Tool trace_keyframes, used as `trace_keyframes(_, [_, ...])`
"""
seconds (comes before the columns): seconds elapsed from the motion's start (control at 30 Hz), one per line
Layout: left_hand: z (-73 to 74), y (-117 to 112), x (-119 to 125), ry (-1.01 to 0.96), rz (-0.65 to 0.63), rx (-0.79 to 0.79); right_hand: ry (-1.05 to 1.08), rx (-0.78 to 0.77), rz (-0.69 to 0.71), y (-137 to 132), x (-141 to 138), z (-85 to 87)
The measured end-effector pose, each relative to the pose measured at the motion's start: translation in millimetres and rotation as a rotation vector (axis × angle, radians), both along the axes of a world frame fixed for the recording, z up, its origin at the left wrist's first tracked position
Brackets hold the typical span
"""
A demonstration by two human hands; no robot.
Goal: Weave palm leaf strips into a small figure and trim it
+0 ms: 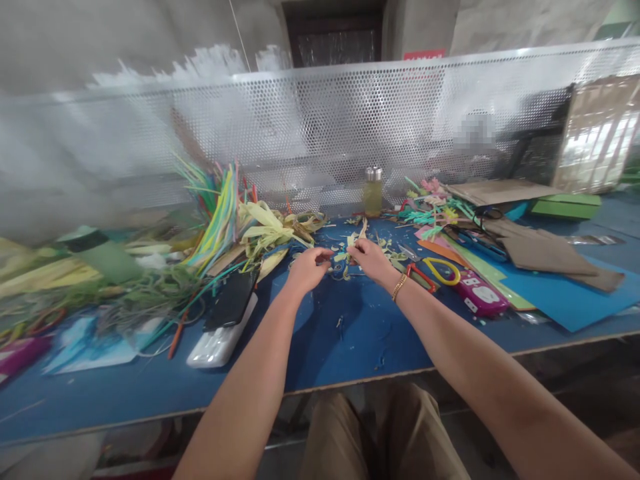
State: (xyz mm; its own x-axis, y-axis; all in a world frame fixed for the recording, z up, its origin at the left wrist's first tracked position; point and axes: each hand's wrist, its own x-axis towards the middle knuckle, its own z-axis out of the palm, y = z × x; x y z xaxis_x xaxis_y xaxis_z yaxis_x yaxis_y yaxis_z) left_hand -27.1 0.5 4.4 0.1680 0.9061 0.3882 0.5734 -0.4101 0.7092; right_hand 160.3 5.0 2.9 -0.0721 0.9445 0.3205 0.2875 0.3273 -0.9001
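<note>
between edges of the bench (325, 357), right hand (370, 259) pinches a husk piece (364, 229), long axis toward far edge; left hand (310, 268) grip, can't tell.

A blue table (345, 353) bears scissors (456, 273), a bottle (373, 196), apparently corn husks (270, 232).

1. Your right hand (370, 260) pinches a pale-yellow, papery husk strip (352, 239).
2. Your left hand (310, 268) curls nearby over the flat blue table (345, 357).
3. A silver-capped, cylindrical bottle of yellowish liquid (373, 195) stands beyond both.

Pale yellowish husk piece (352, 241); pinched
</note>
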Motion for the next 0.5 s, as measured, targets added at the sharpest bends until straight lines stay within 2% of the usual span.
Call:
trace_keyframes(0.1, [0.3, -1, 7, -0.14, -0.013, -0.037, 0.038, 0.003, 0.039, 0, -1, -1.5])
trace_keyframes(0.2, [0.7, -4, 12, -0.203, -0.109, -0.081, 0.03, 0.017, 0.073, 2, -4, -7.0])
trace_keyframes(0.3, [1.9, -7, 12, -0.093, -0.172, -0.056, 0.025, 0.008, 0.091, 4, -7, -11.9])
trace_keyframes(0.4, [4.9, -9, 9, 0.044, -0.13, -0.013, 0.022, 0.017, 0.084, 5, -7, -13.1])
trace_keyframes(0.5, [5.9, -8, 8, 0.015, -0.089, -0.036, 0.088, 0.021, 0.107, 5, -5, -11.4])
